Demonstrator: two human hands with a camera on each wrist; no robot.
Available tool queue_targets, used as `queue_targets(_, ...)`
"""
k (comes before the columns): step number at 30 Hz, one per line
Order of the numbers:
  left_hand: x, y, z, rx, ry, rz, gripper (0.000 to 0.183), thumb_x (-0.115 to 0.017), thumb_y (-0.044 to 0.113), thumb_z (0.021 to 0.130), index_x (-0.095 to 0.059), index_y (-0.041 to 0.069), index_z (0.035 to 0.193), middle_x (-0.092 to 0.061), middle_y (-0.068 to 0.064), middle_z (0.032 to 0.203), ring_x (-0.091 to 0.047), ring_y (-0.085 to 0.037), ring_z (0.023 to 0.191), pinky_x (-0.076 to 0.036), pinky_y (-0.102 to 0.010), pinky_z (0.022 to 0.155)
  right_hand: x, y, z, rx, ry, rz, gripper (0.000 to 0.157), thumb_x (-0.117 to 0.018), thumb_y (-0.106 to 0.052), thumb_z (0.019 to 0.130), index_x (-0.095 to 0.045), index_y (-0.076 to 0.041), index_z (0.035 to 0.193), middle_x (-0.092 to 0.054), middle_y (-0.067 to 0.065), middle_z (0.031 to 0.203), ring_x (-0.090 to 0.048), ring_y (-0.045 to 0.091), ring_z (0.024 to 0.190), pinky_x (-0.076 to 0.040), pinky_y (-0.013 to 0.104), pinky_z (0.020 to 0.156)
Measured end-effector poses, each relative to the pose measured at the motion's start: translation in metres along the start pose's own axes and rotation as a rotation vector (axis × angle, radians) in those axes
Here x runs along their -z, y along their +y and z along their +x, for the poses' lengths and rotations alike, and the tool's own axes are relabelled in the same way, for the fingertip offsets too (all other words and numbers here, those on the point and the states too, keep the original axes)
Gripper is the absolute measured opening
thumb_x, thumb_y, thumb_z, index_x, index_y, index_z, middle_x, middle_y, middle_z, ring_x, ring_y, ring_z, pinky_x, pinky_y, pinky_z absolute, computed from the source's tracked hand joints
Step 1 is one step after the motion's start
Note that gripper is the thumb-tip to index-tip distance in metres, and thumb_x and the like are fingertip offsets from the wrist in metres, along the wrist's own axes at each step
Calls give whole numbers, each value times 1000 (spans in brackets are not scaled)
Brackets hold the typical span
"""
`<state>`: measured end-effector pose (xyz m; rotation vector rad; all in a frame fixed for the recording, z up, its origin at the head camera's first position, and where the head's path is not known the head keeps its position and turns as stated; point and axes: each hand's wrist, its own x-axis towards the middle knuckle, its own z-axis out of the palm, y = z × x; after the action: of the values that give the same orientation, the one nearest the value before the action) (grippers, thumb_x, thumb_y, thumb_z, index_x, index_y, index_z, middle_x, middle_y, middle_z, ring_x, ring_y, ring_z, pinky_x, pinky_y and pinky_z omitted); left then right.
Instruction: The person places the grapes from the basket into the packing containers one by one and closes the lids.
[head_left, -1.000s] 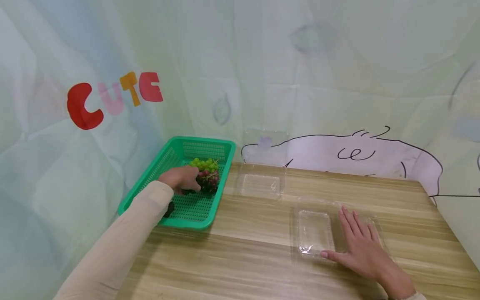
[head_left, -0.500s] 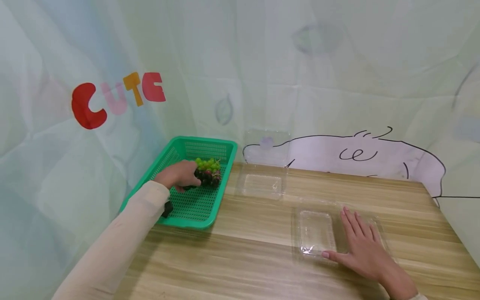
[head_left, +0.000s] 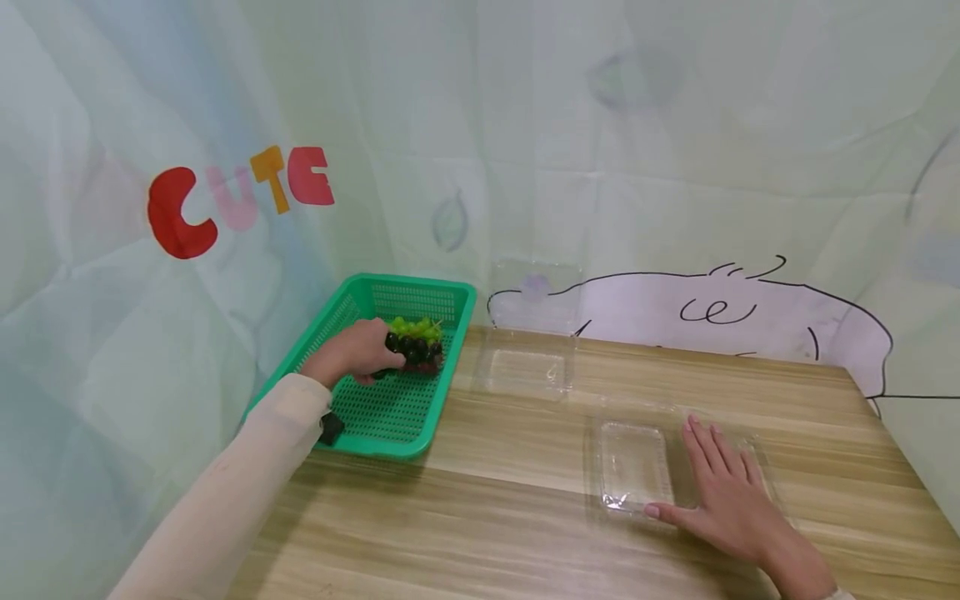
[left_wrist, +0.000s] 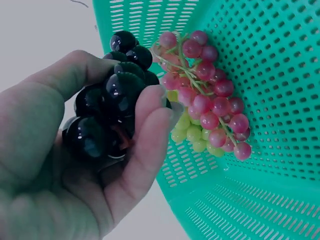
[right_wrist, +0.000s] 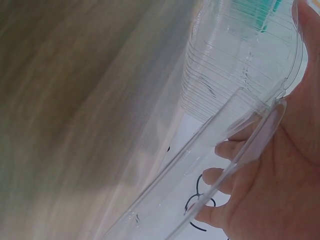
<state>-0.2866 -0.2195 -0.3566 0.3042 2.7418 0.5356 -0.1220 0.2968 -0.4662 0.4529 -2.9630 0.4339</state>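
Over the green plastic basket [head_left: 437, 398] my left hand [head_left: 358, 348] grips a bunch of shiny black grapes [left_wrist: 122, 90] between thumb and curled fingers. Beyond that bunch, in the left wrist view, a bunch of red grapes [left_wrist: 210, 107] lies in the basket, partly covering green grapes [left_wrist: 192, 132]. My right hand [head_left: 726, 504] is spread with straight fingers on the lid side of an opened clear plastic box [head_left: 633, 462]. Its thumb reaches the near edge of the tray half. In the right wrist view the fingers show behind the clear lid [right_wrist: 200, 172].
A second opened clear box [head_left: 525, 368] stands at the table's back edge, its lid upright against the curtain. A small black object [head_left: 331, 427] lies at the basket's near left corner, partly behind the sleeve. The wooden table [head_left: 495, 525] extends to the right.
The black grapes have come up into view in my left hand and now overlap the red grapes. My left hand has shifted only slightly. The right hand stays still on the box.
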Motion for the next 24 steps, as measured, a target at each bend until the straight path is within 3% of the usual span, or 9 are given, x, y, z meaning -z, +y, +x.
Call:
queue_targets(8,-2,1,-7,15,66,-124,44,-62,24,95,-32,19,63,-29,6,49,-65,-23,50,-57,-35,60,-1,1,0,-3,-1,7,122,-68,-72,81,-7,-5,163,-15,20,168,-13,46,152,-14,76,112)
queue_targets(16,-1,10,-19,60,100,-260,39,-63,32,98,-38,15,73,-44,-3,57,-71,-22,59,-61,-37,70,-1,1,-1,11,10,6,121,-69,-71,81,-7,-5,163,-12,18,169,-11,45,153,-16,77,110)
queue_targets(24,-3,12,-25,67,132,-365,37,-65,33,98,-41,13,78,-55,-8,61,-71,-21,60,-62,-37,69,-2,3,-1,3,2,15,122,-68,-71,82,-6,-6,163,-8,15,170,-10,45,153,-14,77,112)
